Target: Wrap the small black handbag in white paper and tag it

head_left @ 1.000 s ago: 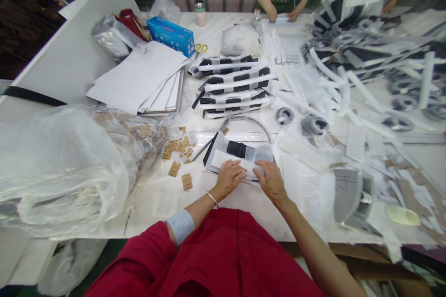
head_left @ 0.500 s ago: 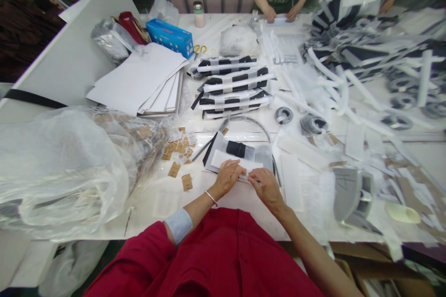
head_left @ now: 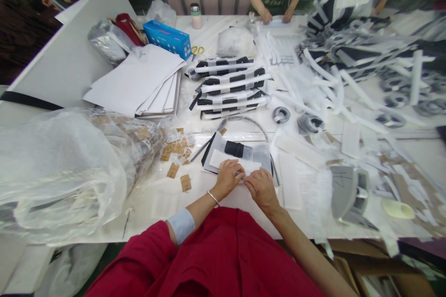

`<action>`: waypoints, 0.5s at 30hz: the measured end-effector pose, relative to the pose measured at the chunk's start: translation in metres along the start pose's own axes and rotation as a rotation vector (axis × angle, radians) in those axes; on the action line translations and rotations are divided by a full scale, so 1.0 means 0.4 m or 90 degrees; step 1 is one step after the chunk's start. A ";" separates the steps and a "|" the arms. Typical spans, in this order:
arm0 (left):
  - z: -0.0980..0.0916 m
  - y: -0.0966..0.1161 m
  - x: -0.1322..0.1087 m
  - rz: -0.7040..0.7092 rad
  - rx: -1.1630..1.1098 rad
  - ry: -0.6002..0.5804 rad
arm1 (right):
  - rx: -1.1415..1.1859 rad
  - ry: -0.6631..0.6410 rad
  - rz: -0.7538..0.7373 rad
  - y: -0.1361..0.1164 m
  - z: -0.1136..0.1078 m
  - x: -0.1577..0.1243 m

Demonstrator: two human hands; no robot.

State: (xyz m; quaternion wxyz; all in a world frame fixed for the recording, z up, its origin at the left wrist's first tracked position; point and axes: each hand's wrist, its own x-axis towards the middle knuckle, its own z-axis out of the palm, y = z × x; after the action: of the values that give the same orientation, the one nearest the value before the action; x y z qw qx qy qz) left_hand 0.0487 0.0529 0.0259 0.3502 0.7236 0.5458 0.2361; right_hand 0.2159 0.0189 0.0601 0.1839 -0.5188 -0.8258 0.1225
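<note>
A flat grey and black handbag lies on the table in front of me, a black strap-like piece on its upper face. Its thin curved handle arcs out behind. Across the near side of the bag runs a white packing sheet. My left hand has its fingers curled on the near edge of that sheet. Close beside it, the fingertips of my right hand pinch the same edge. What lies under my fingertips is mostly hidden.
Brown tags and a large plastic bag lie left. Wrapped black straps are stacked beyond the handbag. A grey tape dispenser stands right, near coiled straps. Across the table, a person's hands work.
My right hand has shifted slightly left and down, its fingers drawing closer to my left hand. My left hand stays nearly in place. The whole view has moved a little.
</note>
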 end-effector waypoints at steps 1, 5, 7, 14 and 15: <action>-0.001 0.000 0.000 0.004 0.001 -0.004 | 0.006 0.000 -0.006 -0.002 -0.001 -0.002; -0.003 0.011 0.004 -0.001 0.015 0.002 | 0.049 -0.005 -0.025 -0.008 -0.003 -0.026; -0.004 0.017 0.006 -0.011 0.026 0.006 | 0.062 -0.005 -0.029 -0.010 -0.002 -0.040; -0.003 0.003 0.005 -0.005 0.026 -0.021 | 0.087 0.001 -0.026 -0.007 0.001 -0.055; -0.004 0.001 0.005 -0.006 0.021 -0.024 | 0.087 0.005 -0.026 -0.006 0.001 -0.053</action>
State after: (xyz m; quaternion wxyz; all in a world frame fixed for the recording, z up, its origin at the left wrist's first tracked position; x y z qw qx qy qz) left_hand 0.0484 0.0550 0.0269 0.3497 0.7309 0.5465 0.2118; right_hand 0.2223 -0.0014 0.0569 0.2245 -0.4888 -0.8251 0.1730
